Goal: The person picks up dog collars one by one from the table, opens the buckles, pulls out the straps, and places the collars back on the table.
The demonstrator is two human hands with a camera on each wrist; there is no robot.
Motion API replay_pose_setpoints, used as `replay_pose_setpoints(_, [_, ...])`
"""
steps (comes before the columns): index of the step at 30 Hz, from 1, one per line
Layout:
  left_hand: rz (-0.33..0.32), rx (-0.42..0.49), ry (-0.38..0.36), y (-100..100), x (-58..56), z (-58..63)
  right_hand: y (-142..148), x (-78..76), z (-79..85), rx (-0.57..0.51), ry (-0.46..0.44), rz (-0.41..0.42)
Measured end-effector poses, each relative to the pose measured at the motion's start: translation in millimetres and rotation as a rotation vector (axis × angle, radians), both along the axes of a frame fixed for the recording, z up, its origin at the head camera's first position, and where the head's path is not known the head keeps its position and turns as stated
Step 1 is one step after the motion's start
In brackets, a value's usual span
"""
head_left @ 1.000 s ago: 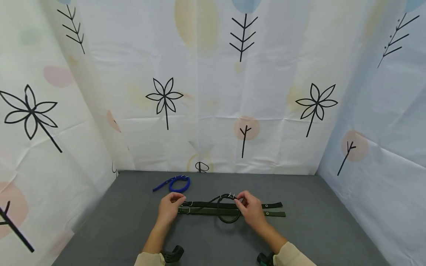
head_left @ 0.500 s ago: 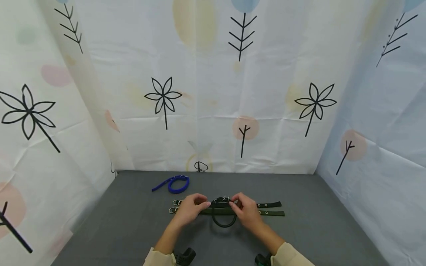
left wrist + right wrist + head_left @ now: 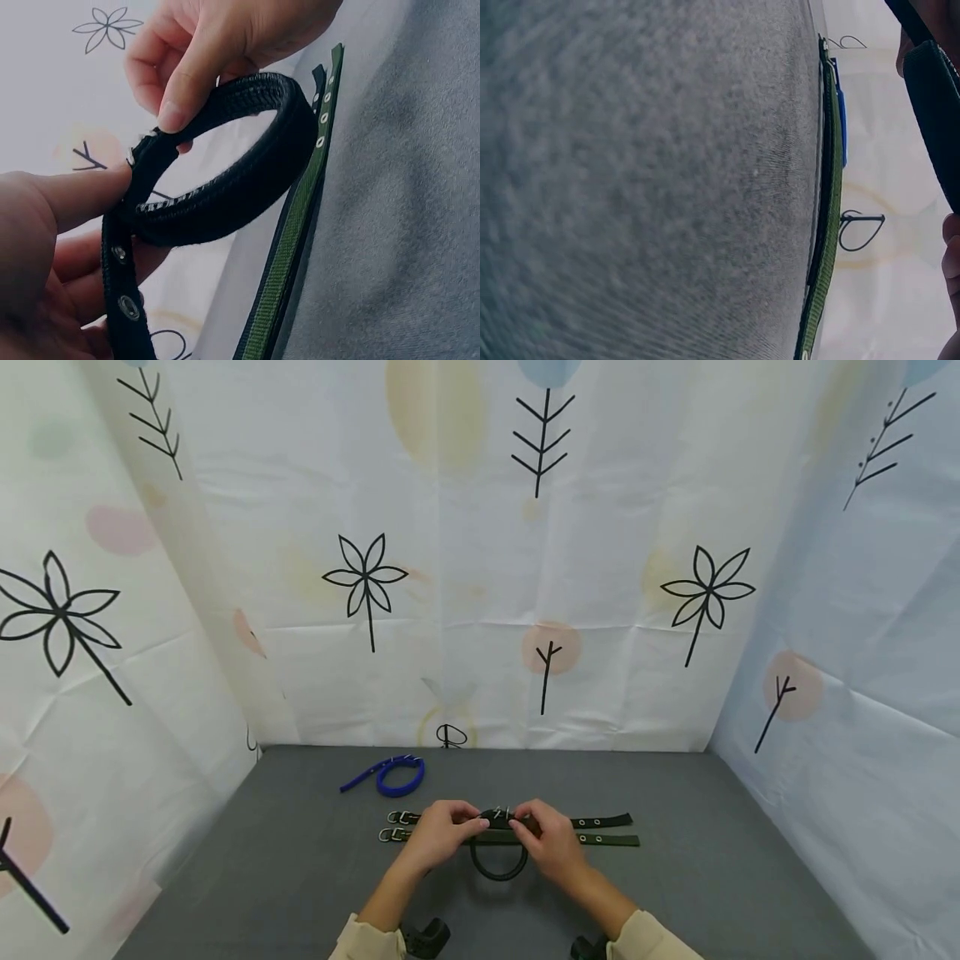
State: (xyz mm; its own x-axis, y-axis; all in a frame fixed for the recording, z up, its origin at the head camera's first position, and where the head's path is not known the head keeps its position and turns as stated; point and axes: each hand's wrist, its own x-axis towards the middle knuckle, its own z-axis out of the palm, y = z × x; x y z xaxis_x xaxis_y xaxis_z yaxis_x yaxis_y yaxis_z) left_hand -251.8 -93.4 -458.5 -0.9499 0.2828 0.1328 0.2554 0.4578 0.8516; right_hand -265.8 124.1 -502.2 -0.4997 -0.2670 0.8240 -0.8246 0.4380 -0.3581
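Note:
A dark collar (image 3: 498, 877) with a metal buckle is bent into a loop, its lower curve hanging toward me over two flat collars. My left hand (image 3: 442, 837) pinches it at the left of the buckle, thumb and fingers on the strap. On the other side, my right hand (image 3: 553, 843) grips it close to the buckle. In the left wrist view the black collar (image 3: 259, 195) shows a stitched inner face, and its eyeleted tail runs down past my left hand (image 3: 37, 255). The right wrist view catches only part of the padded collar (image 3: 934, 105) at its right edge.
Behind and under the hands a black collar (image 3: 606, 822) and a green collar (image 3: 615, 841) lie straight, side by side. A coiled blue collar (image 3: 401, 777) rests farther back left on the grey table (image 3: 225, 868). A printed cloth (image 3: 450, 577) walls the back and sides.
My left hand moves right from the left ends of the flat collars to the held collar's buckle. The loop shifts slightly left and toward me, with my right hand still gripping it.

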Motion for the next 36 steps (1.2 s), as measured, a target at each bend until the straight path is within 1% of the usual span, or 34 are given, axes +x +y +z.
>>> replay_pose_setpoints(3, [0.016, -0.005, 0.03, 1.1, 0.9, -0.4, -0.5, -0.1, -0.8, -0.005, -0.002, 0.005])
replay_pose_setpoints(6, [0.047, -0.048, 0.084, 2.7, 1.7, -1.4, -0.9, -0.5, -0.6, -0.003, -0.01, 0.0])
replay_pose_setpoints(8, [0.075, -0.113, 0.147, 4.2, 2.7, -2.0, -1.0, -0.3, 1.0, 0.007, -0.025, 0.0])
replay_pose_setpoints(13, [0.138, -0.298, 0.358, 10.5, 9.6, 0.2, -3.3, 2.8, 9.4, 0.058, -0.084, 0.007])
replay_pose_setpoints(17, [0.155, -0.385, 0.475, 15.0, 14.0, 2.5, -5.7, 4.8, 14.1, 0.103, -0.133, 0.036])
replay_pose_setpoints(22, [0.156, -0.434, 0.581, 17.1, 16.2, 2.9, -5.8, 6.1, 16.9, 0.129, -0.153, 0.086])
replay_pose_setpoints(25, [0.163, -0.431, 0.597, 18.0, 17.2, 2.1, -5.3, 5.9, 18.0, 0.122, -0.158, 0.099])
replay_pose_setpoints(32, [0.19, -0.334, 0.538, 19.7, 18.8, 0.2, -3.9, 5.9, 18.9, 0.046, -0.139, 0.141])
replay_pose_setpoints(36, [0.204, -0.275, 0.497, 19.6, 19.2, -1.3, -3.8, 6.6, 18.1, 0.011, -0.162, 0.139])
